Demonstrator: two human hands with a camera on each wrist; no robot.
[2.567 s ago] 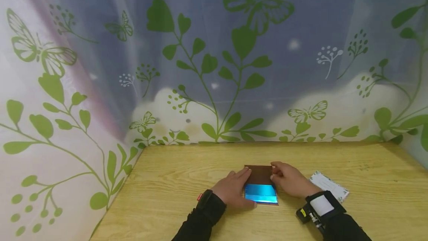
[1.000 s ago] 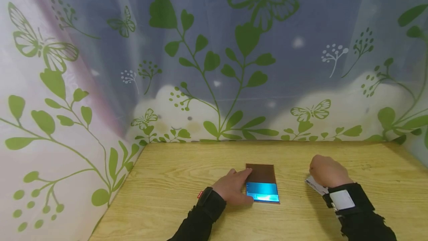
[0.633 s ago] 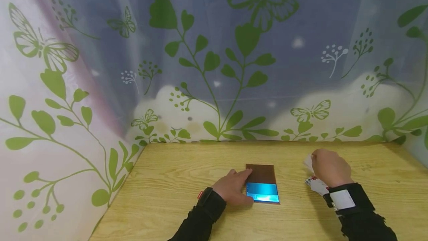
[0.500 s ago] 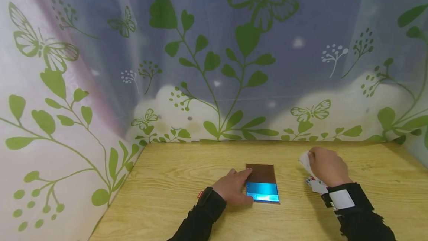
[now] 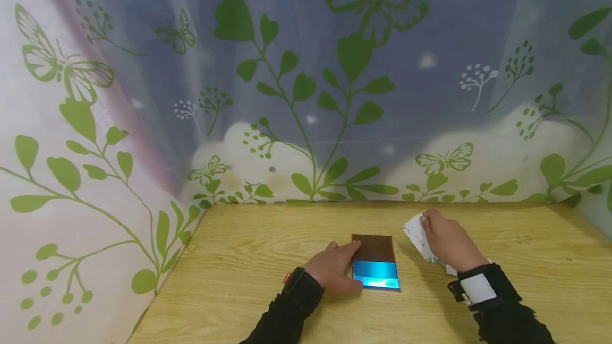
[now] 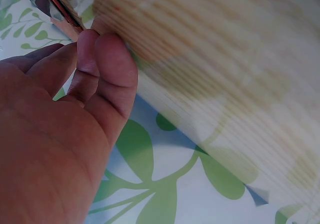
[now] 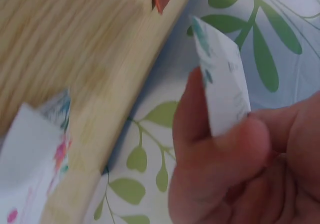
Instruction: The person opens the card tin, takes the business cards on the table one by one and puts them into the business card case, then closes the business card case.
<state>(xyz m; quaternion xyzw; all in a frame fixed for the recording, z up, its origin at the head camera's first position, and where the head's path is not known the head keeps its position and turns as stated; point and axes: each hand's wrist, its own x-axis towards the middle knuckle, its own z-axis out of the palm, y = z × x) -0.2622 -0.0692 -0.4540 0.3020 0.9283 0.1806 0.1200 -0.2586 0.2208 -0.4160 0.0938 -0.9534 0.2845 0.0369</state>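
Note:
A flat brown holder [image 5: 373,247] with a shiny blue lower panel lies on the wooden table. At its left side rests my left hand [image 5: 330,269], index finger and thumb spread along the edge. The left wrist view has fingertips [image 6: 115,58] against that edge. To the right of the holder, my right hand [image 5: 449,240] pinches a white card [image 5: 417,235] printed with small leaves. This card [image 7: 225,78] stands tilted between thumb and fingers in the right wrist view. Further white cards [image 7: 30,159] with floral prints lie below, partly hidden by my right hand in the head view.
The pale wooden table [image 5: 248,248] ends at a leaf-and-butterfly patterned curtain [image 5: 287,94] behind it and at the left. Black bands with devices sit on both wrists.
My right hand has left the holder's right edge, gone right to the cards, picked one up and brought it left. My left hand has stayed at the holder.

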